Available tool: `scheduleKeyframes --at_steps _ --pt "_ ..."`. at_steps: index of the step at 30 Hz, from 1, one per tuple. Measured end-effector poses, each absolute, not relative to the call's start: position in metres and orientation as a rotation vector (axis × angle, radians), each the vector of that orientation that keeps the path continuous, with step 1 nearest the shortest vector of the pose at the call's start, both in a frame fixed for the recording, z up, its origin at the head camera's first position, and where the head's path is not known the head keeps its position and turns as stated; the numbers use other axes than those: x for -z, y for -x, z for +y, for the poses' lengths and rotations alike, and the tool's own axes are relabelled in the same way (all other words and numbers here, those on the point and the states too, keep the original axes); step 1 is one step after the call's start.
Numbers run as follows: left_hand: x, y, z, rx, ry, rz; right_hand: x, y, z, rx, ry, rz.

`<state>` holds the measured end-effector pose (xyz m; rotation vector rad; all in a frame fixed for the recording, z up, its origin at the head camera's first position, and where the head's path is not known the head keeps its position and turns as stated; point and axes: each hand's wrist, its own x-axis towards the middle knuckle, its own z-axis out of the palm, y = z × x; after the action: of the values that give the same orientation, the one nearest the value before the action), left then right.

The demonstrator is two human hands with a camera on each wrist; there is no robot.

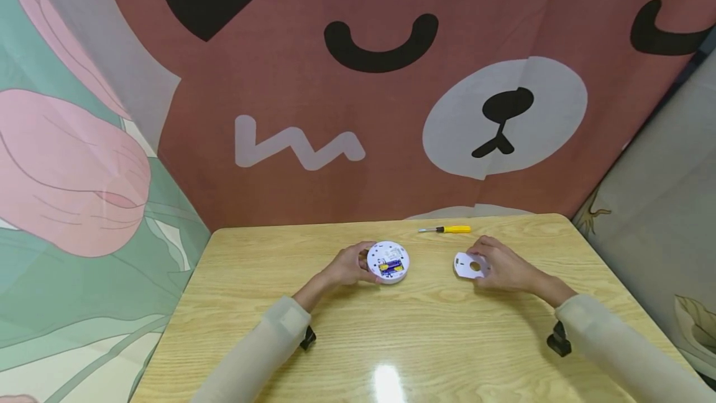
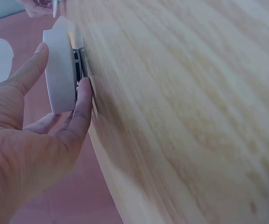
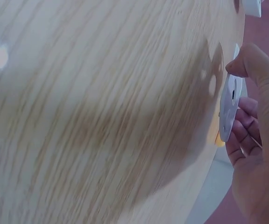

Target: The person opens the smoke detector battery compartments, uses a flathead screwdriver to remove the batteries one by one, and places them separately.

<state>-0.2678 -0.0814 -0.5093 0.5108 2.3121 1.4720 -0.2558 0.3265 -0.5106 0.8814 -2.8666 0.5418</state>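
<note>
My left hand (image 1: pixel 348 264) grips a round white smoke detector (image 1: pixel 382 272) by its left edge. The detector's back faces up and shows batteries (image 1: pixel 391 267) in blue and yellow wrapping. From the left wrist view, its smooth white side (image 2: pixel 60 70) stands between the thumb and the fingers, close over the wood. Off to the right, my right hand (image 1: pixel 506 268) pinches a flat white mounting plate (image 1: pixel 463 265) with a round hole in its middle. In the right wrist view the plate (image 3: pixel 229 105) is held by its edges, thumb on one end and fingers at the other.
A screwdriver (image 1: pixel 455 229) with a yellow handle lies near the table's back edge, between and beyond the hands. The wooden table (image 1: pixel 358 328) meets a printed cloth backdrop (image 1: pixel 313 198) behind, with more cloth (image 1: pixel 100 266) along the left side.
</note>
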Motion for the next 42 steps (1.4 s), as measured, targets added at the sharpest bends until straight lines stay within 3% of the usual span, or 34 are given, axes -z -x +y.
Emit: scheduleKeyframes --at_steps 27,42 --pt "0.511 0.269 -0.079 -1.398 -0.556 2.39 0.515 0.265 0.378 -0.542 -0.872 -2.912" --pt "0.512 0.27 -0.079 -1.376 -0.528 2.411 0.515 0.264 0.383 -0.538 -0.845 -2.922"
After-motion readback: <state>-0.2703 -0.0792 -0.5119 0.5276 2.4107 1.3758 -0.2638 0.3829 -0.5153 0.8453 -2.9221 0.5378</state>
